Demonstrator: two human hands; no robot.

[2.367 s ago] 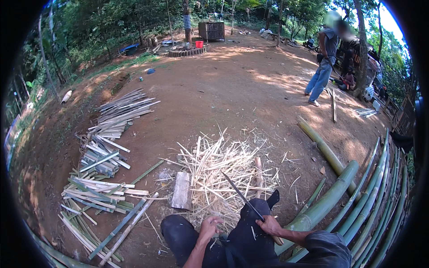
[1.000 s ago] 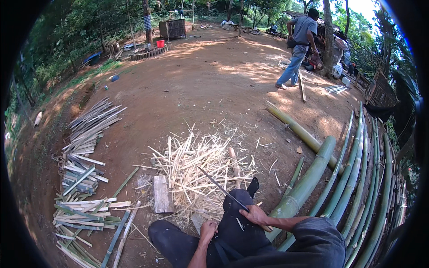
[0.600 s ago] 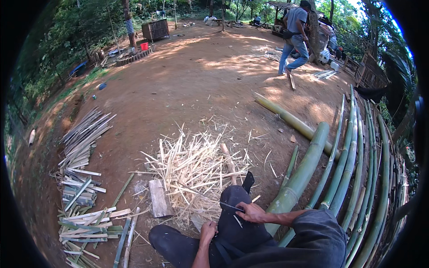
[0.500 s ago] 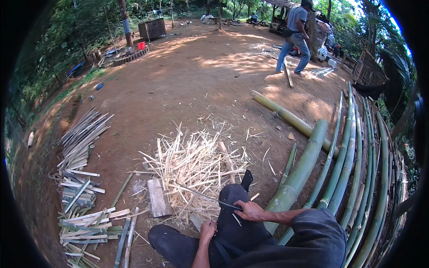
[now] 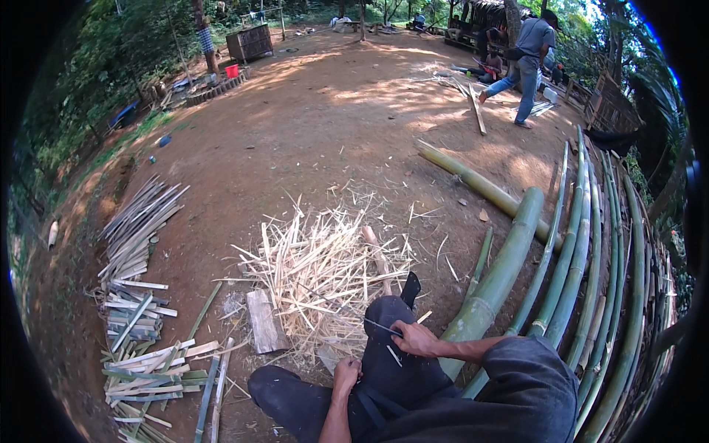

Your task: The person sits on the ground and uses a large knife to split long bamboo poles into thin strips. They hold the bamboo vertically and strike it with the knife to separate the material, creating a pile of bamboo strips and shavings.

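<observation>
My right hand (image 5: 417, 339) is closed over my raised right knee, gripping the end of a long thin strip (image 5: 380, 325). The strip slants away to the left, over a heap of pale bamboo shavings (image 5: 317, 262); its material is hard to make out. Low between my legs, my left hand (image 5: 346, 374) is closed, and what it holds is hidden. A dark flat piece (image 5: 410, 289) stands up just beyond my right knee. Beside the shavings lies a short wooden block (image 5: 266, 322).
Cut bamboo slats (image 5: 144, 369) lie in piles along my left. Thick green bamboo poles (image 5: 491, 284) stretch away on my right, with a yellowish pole (image 5: 484, 188) crossing behind. Farther off, a person (image 5: 528, 63) walks near a plank (image 5: 476, 111). A red bucket (image 5: 233, 71) stands far left.
The far person has stepped to the right, one foot now lifted behind. My hands keep nearly the same pose; the strip has shifted slightly. The whole view has tilted a little.
</observation>
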